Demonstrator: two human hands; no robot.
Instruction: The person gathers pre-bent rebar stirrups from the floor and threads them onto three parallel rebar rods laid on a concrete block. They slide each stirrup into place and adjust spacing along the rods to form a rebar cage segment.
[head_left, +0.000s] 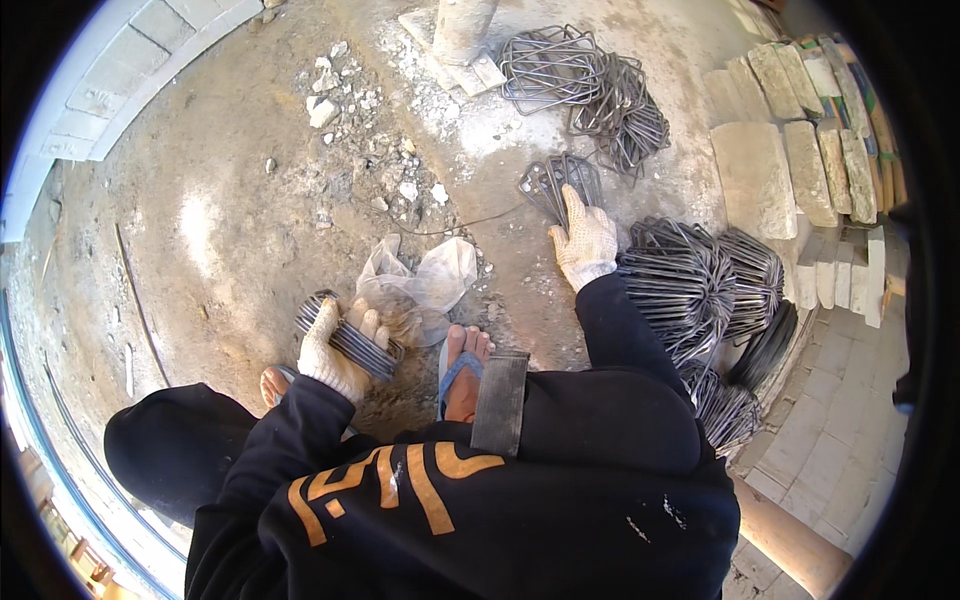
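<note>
In a knitted white work glove, my left hand [332, 355] is closed round a small bundle of bent steel rebar stirrups [366, 350], low over the ground beside my feet. My right hand [584, 240], gloved the same way, reaches forward to a few rebar stirrups [560, 183] fanned out on the ground. Its index finger lies stretched along them and the other fingers curl at their near end, partly hidden. A crumpled translucent plastic bag [420, 285] lies between the two hands, just beyond my sandalled foot [463, 370].
Loose stirrups [560, 70] form a heap at the far side. Tied stirrup bundles [680, 285] stand right of my right arm, near stacked concrete blocks [760, 170]. Rubble [325, 110] is scattered ahead, and a thin rod [140, 300] lies at left.
</note>
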